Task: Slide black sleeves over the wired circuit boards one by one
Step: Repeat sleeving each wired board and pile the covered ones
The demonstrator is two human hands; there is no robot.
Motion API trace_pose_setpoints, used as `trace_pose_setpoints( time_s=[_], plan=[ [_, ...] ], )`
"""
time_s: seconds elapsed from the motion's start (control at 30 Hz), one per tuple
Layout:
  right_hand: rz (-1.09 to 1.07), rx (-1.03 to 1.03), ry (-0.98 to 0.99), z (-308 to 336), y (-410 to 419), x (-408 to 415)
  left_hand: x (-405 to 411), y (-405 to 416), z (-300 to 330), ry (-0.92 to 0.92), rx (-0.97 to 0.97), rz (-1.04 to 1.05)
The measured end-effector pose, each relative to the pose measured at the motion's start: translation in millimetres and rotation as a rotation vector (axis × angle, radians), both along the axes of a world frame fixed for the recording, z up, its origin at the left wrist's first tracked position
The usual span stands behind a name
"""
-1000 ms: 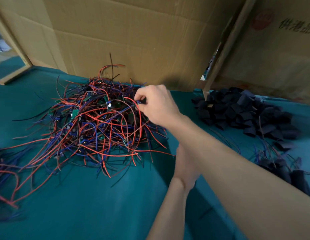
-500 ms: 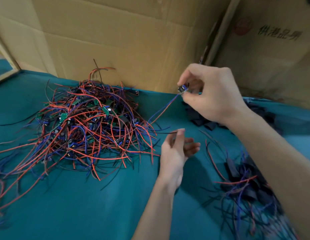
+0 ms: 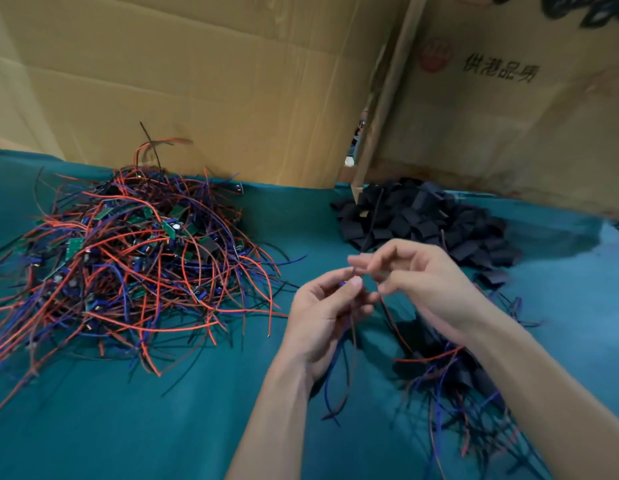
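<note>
Teal cloth tabletop (image 3: 110,427) filled view. Creased cardboard sheets (image 3: 197,81) stood as wall behind. Right sheet carried red round stamp (image 3: 435,57) and dark printed characters (image 3: 500,72), blurred, not legible. Left hand (image 3: 327,315) and right hand (image 3: 422,275) met above cloth, fingers curled, pinching thin wires (image 3: 339,372) of one board; board itself probably hidden in left fingers. Tangled pile of wired circuit boards (image 3: 128,258) lay left. Heap of black sleeves (image 3: 422,220) lay beyond hands. Sleeved pieces (image 3: 467,393) lay under right forearm.

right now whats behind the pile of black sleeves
Behind the pile of black sleeves stand cardboard panels, with a narrow gap between them. What lies past that gap is too small to tell.
</note>
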State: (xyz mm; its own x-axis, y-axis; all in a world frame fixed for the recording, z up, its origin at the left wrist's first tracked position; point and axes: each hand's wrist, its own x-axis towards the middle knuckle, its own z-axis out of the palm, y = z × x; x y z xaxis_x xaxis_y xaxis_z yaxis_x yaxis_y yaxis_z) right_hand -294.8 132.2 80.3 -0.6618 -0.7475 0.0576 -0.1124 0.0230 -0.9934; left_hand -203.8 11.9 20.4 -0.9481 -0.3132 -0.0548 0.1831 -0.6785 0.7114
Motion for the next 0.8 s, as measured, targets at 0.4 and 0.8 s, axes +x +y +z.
trace_pose_setpoints(
  time_s=[0.4, 0.8],
  plan=[
    [-0.597, 0.868, 0.588, -30, -50, -106, -7, 4, 0, -0.165, -0.114, 0.211],
    [-0.473, 0.469, 0.908, -16, -19, 4, -12, 6, -2, -0.098, -0.030, 0.296]
  ],
)
